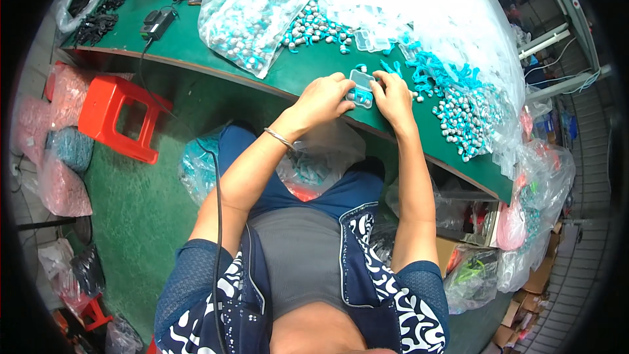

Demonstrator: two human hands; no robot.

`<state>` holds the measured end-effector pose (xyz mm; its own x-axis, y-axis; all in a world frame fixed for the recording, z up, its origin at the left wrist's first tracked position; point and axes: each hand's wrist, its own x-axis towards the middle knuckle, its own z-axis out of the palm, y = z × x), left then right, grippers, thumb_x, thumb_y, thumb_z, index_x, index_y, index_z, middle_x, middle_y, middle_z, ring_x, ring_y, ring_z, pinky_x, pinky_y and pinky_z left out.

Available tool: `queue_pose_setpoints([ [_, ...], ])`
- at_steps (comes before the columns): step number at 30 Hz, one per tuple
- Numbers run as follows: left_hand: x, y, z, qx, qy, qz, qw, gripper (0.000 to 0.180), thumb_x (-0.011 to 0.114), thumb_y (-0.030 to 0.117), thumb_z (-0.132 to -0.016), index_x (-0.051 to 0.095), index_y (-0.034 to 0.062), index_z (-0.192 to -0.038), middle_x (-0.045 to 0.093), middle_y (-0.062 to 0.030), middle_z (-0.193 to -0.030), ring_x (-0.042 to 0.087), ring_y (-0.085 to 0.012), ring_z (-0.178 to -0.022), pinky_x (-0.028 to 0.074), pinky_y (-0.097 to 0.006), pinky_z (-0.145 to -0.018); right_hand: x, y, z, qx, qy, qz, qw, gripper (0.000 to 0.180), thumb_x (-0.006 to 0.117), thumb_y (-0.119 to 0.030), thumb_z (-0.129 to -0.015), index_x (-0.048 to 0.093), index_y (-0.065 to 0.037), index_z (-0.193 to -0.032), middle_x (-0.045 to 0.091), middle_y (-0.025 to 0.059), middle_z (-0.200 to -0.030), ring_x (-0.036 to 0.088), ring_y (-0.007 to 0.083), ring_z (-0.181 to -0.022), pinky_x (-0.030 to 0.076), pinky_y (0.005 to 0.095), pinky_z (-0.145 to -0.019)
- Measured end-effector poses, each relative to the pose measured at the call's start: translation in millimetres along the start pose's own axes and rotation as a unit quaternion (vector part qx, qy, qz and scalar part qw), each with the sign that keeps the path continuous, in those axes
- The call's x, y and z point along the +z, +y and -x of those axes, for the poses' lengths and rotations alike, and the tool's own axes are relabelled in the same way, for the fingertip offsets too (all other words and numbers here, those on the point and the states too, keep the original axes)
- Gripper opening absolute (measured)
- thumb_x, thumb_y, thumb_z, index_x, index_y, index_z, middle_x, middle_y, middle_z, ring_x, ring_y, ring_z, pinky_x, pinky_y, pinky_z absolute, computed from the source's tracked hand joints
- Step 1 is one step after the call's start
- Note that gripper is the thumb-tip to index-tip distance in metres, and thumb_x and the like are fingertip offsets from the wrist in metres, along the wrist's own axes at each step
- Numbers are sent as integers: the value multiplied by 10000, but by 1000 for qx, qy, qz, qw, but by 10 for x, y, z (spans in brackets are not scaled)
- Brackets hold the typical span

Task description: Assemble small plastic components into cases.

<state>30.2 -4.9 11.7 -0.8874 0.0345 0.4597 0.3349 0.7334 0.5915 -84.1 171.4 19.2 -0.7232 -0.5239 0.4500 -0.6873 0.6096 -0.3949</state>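
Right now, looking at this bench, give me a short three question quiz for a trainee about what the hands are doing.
1. True or false: both hands hold the small clear plastic box.
2. What is on the left hand's wrist? A) thin metal bangle B) black watch C) nothing
3. Fill in: the right hand sits above the ____ coloured tabletop.

Key: 1 true. 2 A, the thin metal bangle. 3 green.

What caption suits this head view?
Both hands, left and right, hold a small clear box over a green table strewn with teal parts.
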Motion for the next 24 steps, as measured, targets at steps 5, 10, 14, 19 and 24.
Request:
queue_pose_setpoints([
  [5, 23, -15, 5, -8, 17, 45, 999, 557, 783, 136, -765, 533, 41, -1254, 615, -153, -927, 638, -333, -849, 518, -423, -739, -18, -86, 39, 10, 6, -159, 987, 210, 751, -86, -776, 656, -30, -955, 656, 106, -864, 638, 209, -712, 519, 339, -657],
  [10, -16, 17, 10, 54, 17, 0, 998, 446, 736, 154, -820, 559, 51, -1216, 598, -149, -947, 627, -359, -850, 514, -438, -729, -182, -113, 257, -104, -21, -209, 972, 244, 760, -74, -759, 658, -15, -972, 663, 124, -904, 649, 257, -778, 528, 353, -700],
  [14, 40, 32, -17, 38, 3, -41, 998, 313, 678, 203, -875, 596, 54, -1138, 584, -138, -943, 625, -356, -852, 511, -443, -717, -131, -160, 345, -141, 4, -124, 982, 312, 739, -61, -764, 645, -28, -1059, 646, 142, -987, 619, 326, -950, 506, 403, -824],
  [19, 56, 13, -46, 38, 19, -34, 999, 186, 660, 218, -896, 642, 50, -973, 566, -121, -864, 620, -334, -784, 498, -434, -669, -93, -149, 311, -115, -18, -192, 974, 203, 707, -65, -809, 663, -24, -1002, 631, 136, -882, 618, 309, -808, 504, 389, -719],
  [24, 62, -69, -16, 46, 56, 6, 997, 182, 652, 226, -905, 656, 47, -878, 577, -122, -786, 609, -335, -714, 488, -427, -626, -58, -232, 296, -98, -28, -207, 973, 148, 702, -65, -820, 685, -32, -963, 623, 126, -821, 616, 270, -722, 498, 353, -650],
])
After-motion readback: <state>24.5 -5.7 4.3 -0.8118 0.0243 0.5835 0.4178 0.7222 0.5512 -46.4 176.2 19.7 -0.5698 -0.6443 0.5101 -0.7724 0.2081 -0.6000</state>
